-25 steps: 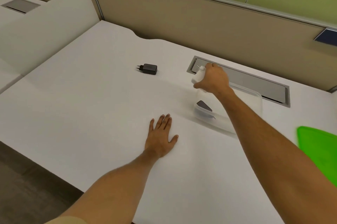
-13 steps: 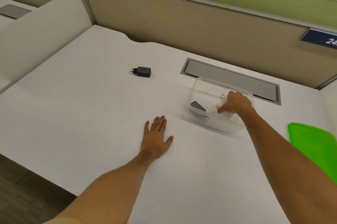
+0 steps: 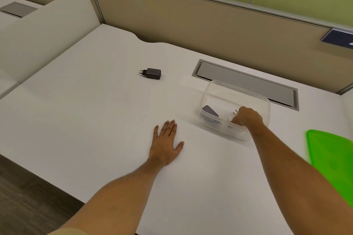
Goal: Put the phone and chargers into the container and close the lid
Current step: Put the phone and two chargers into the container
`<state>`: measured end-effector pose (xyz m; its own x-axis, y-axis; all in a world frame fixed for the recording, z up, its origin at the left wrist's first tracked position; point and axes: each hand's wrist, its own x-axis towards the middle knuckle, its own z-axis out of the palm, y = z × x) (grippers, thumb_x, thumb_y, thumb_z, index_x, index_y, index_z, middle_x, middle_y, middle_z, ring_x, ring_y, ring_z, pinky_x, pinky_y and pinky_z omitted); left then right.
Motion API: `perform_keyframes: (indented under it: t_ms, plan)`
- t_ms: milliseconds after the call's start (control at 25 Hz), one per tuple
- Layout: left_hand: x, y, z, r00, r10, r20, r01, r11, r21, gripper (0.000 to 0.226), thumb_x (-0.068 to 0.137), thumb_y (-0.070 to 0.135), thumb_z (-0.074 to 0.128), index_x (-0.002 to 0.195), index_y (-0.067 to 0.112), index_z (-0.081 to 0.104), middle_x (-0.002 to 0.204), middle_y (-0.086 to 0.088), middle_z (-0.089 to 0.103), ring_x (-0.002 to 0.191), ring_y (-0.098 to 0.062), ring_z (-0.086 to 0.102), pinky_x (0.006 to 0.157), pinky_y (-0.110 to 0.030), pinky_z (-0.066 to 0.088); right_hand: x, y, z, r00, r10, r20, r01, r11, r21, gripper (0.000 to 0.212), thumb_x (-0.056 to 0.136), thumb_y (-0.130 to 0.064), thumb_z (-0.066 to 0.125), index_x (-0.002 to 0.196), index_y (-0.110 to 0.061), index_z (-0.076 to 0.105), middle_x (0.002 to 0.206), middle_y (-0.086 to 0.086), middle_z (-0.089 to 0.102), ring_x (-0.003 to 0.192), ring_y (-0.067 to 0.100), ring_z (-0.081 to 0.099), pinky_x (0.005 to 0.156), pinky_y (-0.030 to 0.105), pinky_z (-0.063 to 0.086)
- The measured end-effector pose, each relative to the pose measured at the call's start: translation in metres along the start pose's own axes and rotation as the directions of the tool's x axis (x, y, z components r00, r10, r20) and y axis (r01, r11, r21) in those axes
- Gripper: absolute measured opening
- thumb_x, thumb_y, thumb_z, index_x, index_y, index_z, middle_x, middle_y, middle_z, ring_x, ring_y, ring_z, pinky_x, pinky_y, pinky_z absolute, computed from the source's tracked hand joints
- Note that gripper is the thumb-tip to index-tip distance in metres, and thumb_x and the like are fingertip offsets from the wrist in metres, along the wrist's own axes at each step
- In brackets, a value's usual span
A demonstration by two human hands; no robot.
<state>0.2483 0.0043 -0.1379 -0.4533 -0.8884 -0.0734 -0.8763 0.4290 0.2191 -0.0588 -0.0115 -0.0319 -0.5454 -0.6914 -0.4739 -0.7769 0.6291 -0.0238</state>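
A clear plastic container (image 3: 212,86) stands on the white desk, right of centre. Inside it, a dark phone (image 3: 209,111) leans at the left end. My right hand (image 3: 248,118) reaches down into the container and is closed on a white charger (image 3: 233,115), whose two metal prongs stick out past my fingers. A black charger (image 3: 151,73) lies on the desk to the far left of the container, prongs pointing left. My left hand (image 3: 167,142) rests flat on the desk with its fingers spread, holding nothing. The green lid (image 3: 332,160) lies at the right edge.
A grey cable hatch (image 3: 248,83) is set into the desk just behind the container. A beige partition wall (image 3: 191,24) runs along the back. A white divider (image 3: 44,32) bounds the left side. The desk's front edge drops to dark floor (image 3: 23,196) at lower left.
My right hand carried the white charger from near the cable hatch down into the container. The left hand stayed flat on the desk. The black charger has not moved.
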Motion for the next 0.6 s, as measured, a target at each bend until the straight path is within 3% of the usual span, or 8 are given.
perform_keyframes:
  t_ms: [80, 160, 320, 440, 600]
  plan:
    - [-0.001, 0.000, 0.000, 1.000, -0.001, 0.002, 0.001, 1.000, 0.004, 0.078, 0.087, 0.061, 0.013, 0.152, 0.017, 0.007, 0.161, 0.004, 0.003, 0.147, -0.011, -0.004, 0.118, -0.042, -0.010, 0.001, -0.001, 0.003, 1.000, 0.004, -0.004, -0.004, 1.000, 0.008, 0.056, 0.070, -0.039, 0.074, 0.115, -0.011, 0.057, 0.108, 0.008, 0.064, 0.097, 0.030, 0.060, 0.074, 0.033, 0.043]
    - [0.000, -0.001, 0.001, 1.000, -0.004, 0.001, 0.004, 1.000, 0.006, 0.078, 0.087, 0.061, 0.013, 0.152, 0.018, 0.006, 0.161, 0.004, 0.002, 0.147, -0.011, -0.005, 0.118, -0.042, -0.011, 0.002, -0.002, 0.002, 1.000, -0.005, 0.011, 0.006, 1.000, -0.024, 0.053, 0.073, -0.038, 0.072, 0.117, -0.012, 0.057, 0.105, 0.007, 0.063, 0.096, 0.029, 0.060, 0.076, 0.034, 0.043]
    - [0.001, 0.000, 0.000, 1.000, -0.005, 0.015, 0.005, 1.000, 0.015, 0.078, 0.087, 0.061, 0.012, 0.152, 0.018, 0.004, 0.161, 0.004, 0.001, 0.147, -0.012, -0.006, 0.119, -0.043, -0.009, 0.003, -0.015, -0.033, 0.996, -0.050, 0.075, 0.058, 0.992, -0.110, 0.059, 0.062, -0.054, 0.080, 0.100, -0.014, 0.058, 0.099, 0.006, 0.062, 0.096, 0.031, 0.060, 0.081, 0.038, 0.045]
    - [0.001, -0.001, 0.001, 1.000, -0.004, 0.021, 0.004, 1.000, 0.018, 0.078, 0.088, 0.061, 0.013, 0.152, 0.017, 0.004, 0.161, 0.003, 0.001, 0.147, -0.012, -0.006, 0.119, -0.044, -0.008, 0.002, -0.043, -0.072, 0.989, -0.126, -0.080, 0.109, 0.976, -0.190, 0.066, 0.064, -0.054, 0.079, 0.112, -0.014, 0.058, 0.114, 0.009, 0.065, 0.105, 0.033, 0.060, 0.077, 0.038, 0.042]
    - [0.000, 0.000, 0.001, 1.000, -0.003, 0.013, 0.003, 1.000, 0.011, 0.077, 0.089, 0.061, 0.015, 0.152, 0.017, 0.005, 0.162, 0.003, 0.002, 0.147, -0.012, -0.005, 0.119, -0.046, -0.006, -0.005, -0.105, -0.091, 0.935, -0.279, -0.222, 0.224, 0.944, -0.242, 0.055, 0.074, -0.045, 0.072, 0.116, -0.013, 0.056, 0.115, 0.009, 0.063, 0.105, 0.033, 0.060, 0.072, 0.036, 0.040]
